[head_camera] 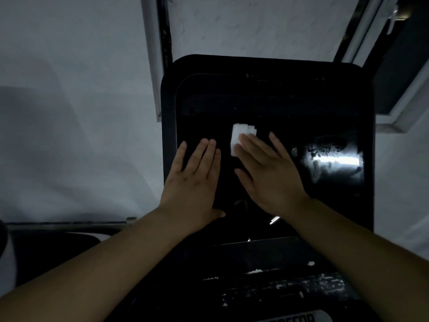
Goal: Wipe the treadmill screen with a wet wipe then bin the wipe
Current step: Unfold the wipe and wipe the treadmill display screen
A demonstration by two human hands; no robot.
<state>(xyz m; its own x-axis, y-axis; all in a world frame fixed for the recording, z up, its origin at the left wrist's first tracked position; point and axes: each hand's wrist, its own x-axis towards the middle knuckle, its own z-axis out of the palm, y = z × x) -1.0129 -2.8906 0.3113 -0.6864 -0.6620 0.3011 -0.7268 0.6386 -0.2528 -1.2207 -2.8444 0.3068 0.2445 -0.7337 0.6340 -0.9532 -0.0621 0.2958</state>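
Both hands lie flat with straight fingers on the dark treadmill screen (267, 108): the left hand (195, 180) grasps nothing, while the right hand (267, 168) presses a white folded wet wipe (239, 138) under its fingertips (243, 141). Most of the wipe shows beyond those fingertips, just right of the left hand. Wet smears glint on the screen's right side.

Two bare forearms are seen, uncovered from the bottom edge of the view up to the wrists; no sleeve is in view on either. The left hand (197, 173) and the right hand (269, 173) are bare as well, with no glove worn. No ring, watch or band can be made out on the fingers or wrists, though the light is dim and fine detail is lost. The fingernails appear short and unpainted where they can be seen.
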